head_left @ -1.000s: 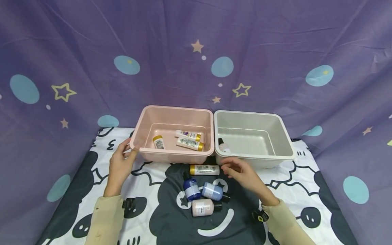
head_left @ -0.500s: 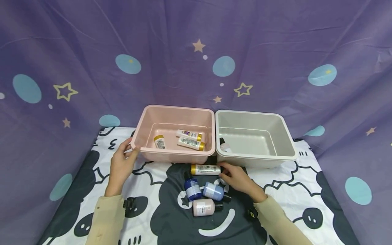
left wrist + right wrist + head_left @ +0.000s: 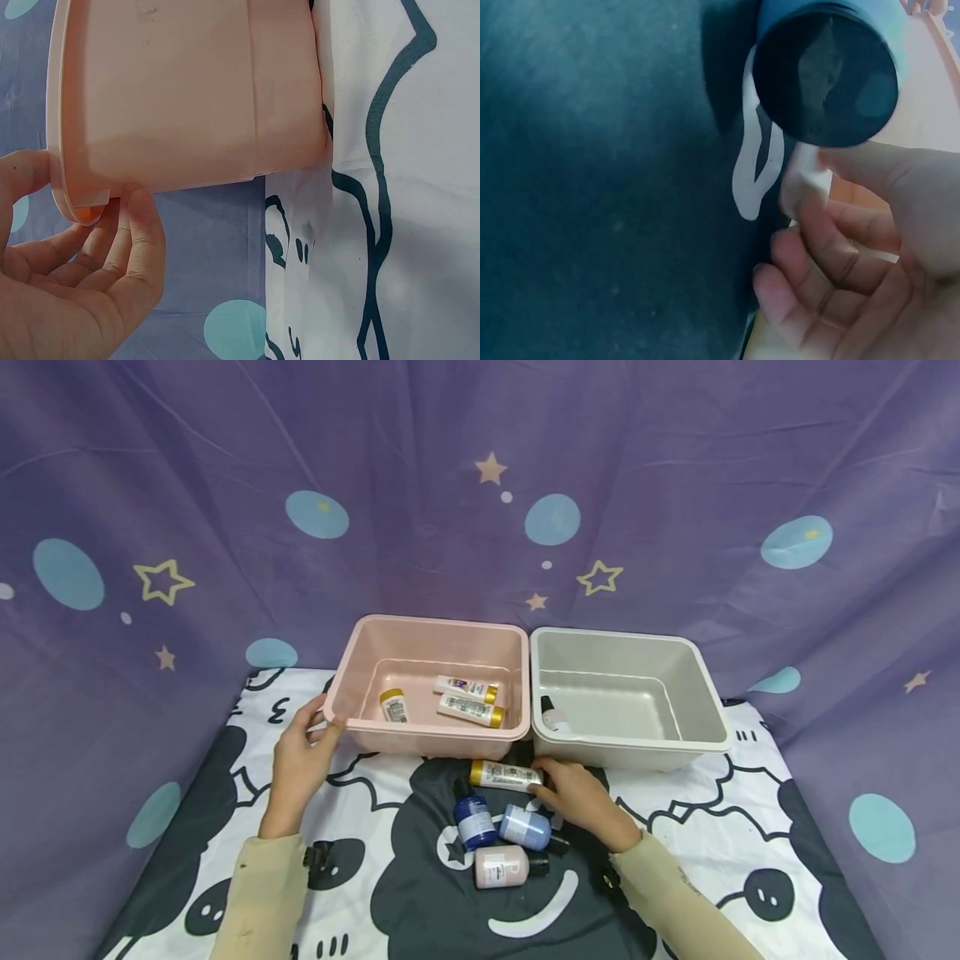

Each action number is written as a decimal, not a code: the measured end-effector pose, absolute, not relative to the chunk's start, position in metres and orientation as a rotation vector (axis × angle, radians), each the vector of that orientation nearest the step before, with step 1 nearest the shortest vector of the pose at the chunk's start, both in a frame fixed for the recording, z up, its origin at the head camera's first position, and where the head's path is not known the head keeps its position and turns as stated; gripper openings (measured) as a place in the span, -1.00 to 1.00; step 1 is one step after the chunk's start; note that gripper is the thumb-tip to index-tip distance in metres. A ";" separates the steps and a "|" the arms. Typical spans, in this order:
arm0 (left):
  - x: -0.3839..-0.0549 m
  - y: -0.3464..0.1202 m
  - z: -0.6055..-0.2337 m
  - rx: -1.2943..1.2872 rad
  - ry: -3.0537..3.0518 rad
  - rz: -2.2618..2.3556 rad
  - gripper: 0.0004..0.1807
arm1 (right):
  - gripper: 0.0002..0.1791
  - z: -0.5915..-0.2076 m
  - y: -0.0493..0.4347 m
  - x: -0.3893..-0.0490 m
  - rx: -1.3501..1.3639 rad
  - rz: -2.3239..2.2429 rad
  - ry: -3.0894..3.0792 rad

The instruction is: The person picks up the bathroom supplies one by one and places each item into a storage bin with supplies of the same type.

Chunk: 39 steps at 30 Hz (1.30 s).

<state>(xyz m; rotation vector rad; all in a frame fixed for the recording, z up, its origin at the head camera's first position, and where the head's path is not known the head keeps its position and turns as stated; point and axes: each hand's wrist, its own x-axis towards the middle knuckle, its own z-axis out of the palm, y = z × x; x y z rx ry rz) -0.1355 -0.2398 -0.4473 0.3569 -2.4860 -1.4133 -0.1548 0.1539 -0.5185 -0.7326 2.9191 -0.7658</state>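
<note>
My left hand (image 3: pixel 300 768) holds the front left corner of the pink plastic bin (image 3: pixel 427 741), thumb on the rim and fingers beneath it, as the left wrist view shows. Inside that bin lie several white tubes with gold caps, such as this tube (image 3: pixel 471 710). My right hand (image 3: pixel 581 797) pinches the right end of another gold-capped white tube (image 3: pixel 504 775), which lies slightly tilted in front of the bins. In the right wrist view, the tube's white end (image 3: pixel 804 184) shows between thumb and fingers, partly hidden behind a black bottle cap (image 3: pixel 825 79).
A light grey bin (image 3: pixel 622 746) stands right of the pink one, with a black-capped pale pink bottle (image 3: pixel 555 720) inside. On the sheep-print cloth lie a dark blue bottle (image 3: pixel 476 822), a light blue bottle (image 3: pixel 525 827) and a pale pink bottle (image 3: pixel 501 867). A purple curtain (image 3: pixel 420 552) hangs behind.
My right hand has moved left to the tube's end and taken hold of it; the tube now tilts a little. The left hand stays at the pink bin's corner.
</note>
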 end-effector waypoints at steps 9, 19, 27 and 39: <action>-0.136 -0.239 -0.447 0.377 -2.498 -1.405 -0.36 | -0.71 -0.515 0.147 -0.148 -0.757 -0.711 2.993; -0.136 -0.239 -0.449 0.353 -2.482 -1.417 -0.36 | -0.62 -0.517 0.152 -0.149 -0.781 -0.979 2.830; -0.136 -0.240 -0.449 0.334 -2.463 -1.437 -0.36 | -0.58 -0.519 0.157 -0.149 -0.698 -1.105 2.664; -0.137 -0.239 -0.451 0.349 -2.466 -1.407 -0.36 | -0.55 -0.516 0.178 -0.138 -0.392 -1.713 2.227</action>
